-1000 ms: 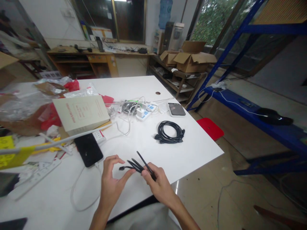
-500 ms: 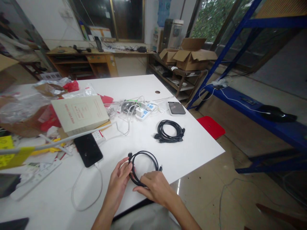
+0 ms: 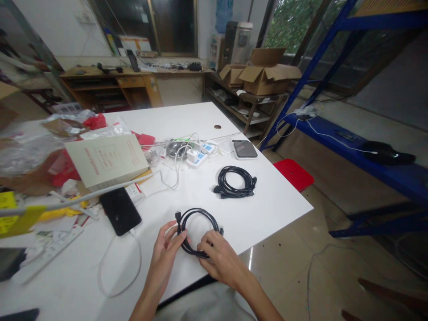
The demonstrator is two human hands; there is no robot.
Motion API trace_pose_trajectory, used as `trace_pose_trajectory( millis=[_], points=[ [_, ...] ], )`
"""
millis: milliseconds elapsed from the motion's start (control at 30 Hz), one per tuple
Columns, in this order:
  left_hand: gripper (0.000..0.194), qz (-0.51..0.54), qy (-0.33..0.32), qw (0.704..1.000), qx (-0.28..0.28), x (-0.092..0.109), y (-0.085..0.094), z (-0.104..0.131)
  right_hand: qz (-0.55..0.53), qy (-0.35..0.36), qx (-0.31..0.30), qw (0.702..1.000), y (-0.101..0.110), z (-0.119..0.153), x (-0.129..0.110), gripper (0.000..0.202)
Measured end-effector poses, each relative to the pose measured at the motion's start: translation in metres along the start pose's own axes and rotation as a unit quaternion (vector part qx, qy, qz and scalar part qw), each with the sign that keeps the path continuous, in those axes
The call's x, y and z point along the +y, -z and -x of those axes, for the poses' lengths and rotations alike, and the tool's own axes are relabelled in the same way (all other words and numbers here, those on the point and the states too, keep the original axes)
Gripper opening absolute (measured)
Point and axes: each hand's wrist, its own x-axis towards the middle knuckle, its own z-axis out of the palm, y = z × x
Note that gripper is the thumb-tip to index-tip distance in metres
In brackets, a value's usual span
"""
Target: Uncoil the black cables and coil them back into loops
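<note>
Near the front edge of the white table, a black cable (image 3: 200, 209) is wound into a round coil, with a plug at its left and another at its right. My left hand (image 3: 169, 243) grips the coil's left side between thumb and fingers. At the coil's lower right, my right hand (image 3: 216, 254) has its fingers curled round the strands; part of the cable is hidden behind them. Just beyond lies a bundle of coiled black cables (image 3: 235, 182) with several plugs, touched by neither hand.
To the left are a black phone (image 3: 120, 210) on a white cord, a large pale book (image 3: 107, 160) and plastic bags. White power strips (image 3: 198, 157) and a grey-topped flat device (image 3: 244, 149) sit farther back. A red stool (image 3: 293, 174) stands past the table's right edge.
My right hand's thumb has closed in against the coil, where it was stretched out before. The coil and both hands have shifted slightly; the view has moved a little.
</note>
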Motion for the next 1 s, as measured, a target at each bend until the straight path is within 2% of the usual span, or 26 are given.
trace_pose_trajectory(
  millis=[100, 300, 467, 633, 800, 900, 1000],
  points=[
    [0.069, 0.023, 0.014, 1.0, 0.003, 0.001, -0.003, 0.001, -0.064, -0.01, 0.009, 0.998, 0.0, -0.001, -0.006, 0.027],
    [0.074, 0.072, 0.047, 0.996, 0.004, 0.004, -0.006, 0.005, -0.139, -0.015, -0.019, 0.99, -0.005, -0.006, -0.014, 0.032],
    [0.072, 0.1, 0.057, 0.993, 0.025, -0.002, -0.005, 0.006, -0.135, -0.016, -0.039, 0.99, -0.008, -0.008, -0.012, 0.027],
    [0.069, 0.107, 0.041, 0.992, 0.054, -0.01, -0.003, 0.006, -0.062, -0.019, -0.057, 0.996, -0.011, -0.008, -0.001, 0.025],
    [0.082, 0.036, -0.005, 0.998, 0.06, -0.019, 0.005, 0.002, 0.02, -0.01, -0.053, 0.998, -0.005, -0.011, 0.014, 0.018],
    [0.091, -0.031, -0.051, 0.997, 0.045, -0.028, 0.017, -0.008, 0.039, 0.002, -0.024, 0.999, -0.003, -0.011, 0.022, 0.019],
    [0.091, -0.107, -0.101, 0.989, 0.021, -0.038, 0.03, -0.019, 0.072, 0.008, 0.014, 0.997, -0.005, -0.009, 0.03, 0.022]
  ],
)
